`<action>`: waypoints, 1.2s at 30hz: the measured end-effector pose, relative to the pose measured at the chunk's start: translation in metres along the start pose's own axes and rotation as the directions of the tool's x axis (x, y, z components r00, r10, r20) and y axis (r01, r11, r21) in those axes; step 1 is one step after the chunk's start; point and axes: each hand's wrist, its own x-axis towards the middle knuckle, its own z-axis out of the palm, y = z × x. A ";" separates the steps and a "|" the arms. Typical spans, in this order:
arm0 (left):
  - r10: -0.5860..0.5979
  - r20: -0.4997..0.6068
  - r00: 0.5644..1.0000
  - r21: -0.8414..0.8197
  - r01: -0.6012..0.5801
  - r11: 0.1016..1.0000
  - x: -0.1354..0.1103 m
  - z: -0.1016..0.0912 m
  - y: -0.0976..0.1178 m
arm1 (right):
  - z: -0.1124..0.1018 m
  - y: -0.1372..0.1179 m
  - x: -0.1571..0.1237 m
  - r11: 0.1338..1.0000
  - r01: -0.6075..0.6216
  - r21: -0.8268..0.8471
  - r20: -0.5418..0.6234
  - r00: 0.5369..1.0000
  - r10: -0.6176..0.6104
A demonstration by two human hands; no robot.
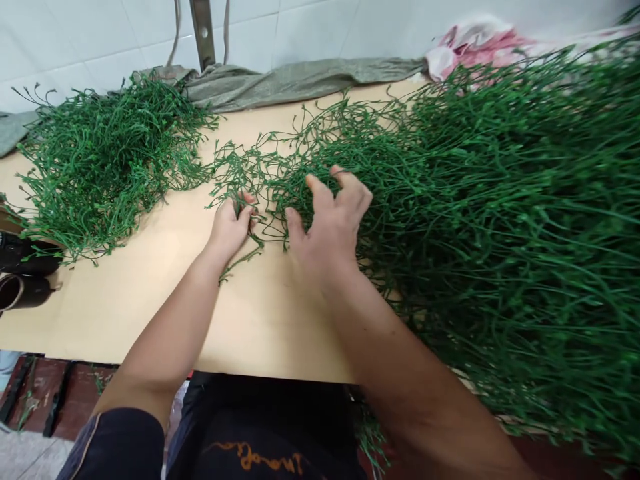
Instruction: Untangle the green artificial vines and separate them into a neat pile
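A huge heap of green plastic stems (500, 200) covers the right half of the tan table (125, 300). My right hand (333, 220) rests on the heap's left edge, fingers curled into the tangled stems. My left hand (231, 223) is closed in a pinch on a green stem (240, 257) that trails from the heap across the table. A smaller pile of green stems (105, 163) lies at the far left.
A grey-green cloth (280, 80) runs along the white tiled wall at the back. A pink and white fabric (470, 43) lies at the back right. Dark objects (25, 270) sit off the table's left edge. Bare tabletop shows between the two piles.
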 end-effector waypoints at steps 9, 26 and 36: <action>0.155 0.156 0.976 0.375 -0.203 0.904 -0.010 0.003 -0.001 | 0.010 -0.015 -0.005 0.965 0.045 0.257 0.221 0.970 -0.104; -0.175 0.348 0.921 -0.282 0.281 0.918 -0.014 -0.002 0.025 | 0.000 -0.009 0.006 0.847 -0.132 0.515 0.247 0.969 0.001; -0.159 0.252 0.955 -0.350 0.243 0.905 -0.007 -0.005 0.019 | 0.005 -0.015 0.000 0.934 0.087 0.347 0.346 0.914 -0.214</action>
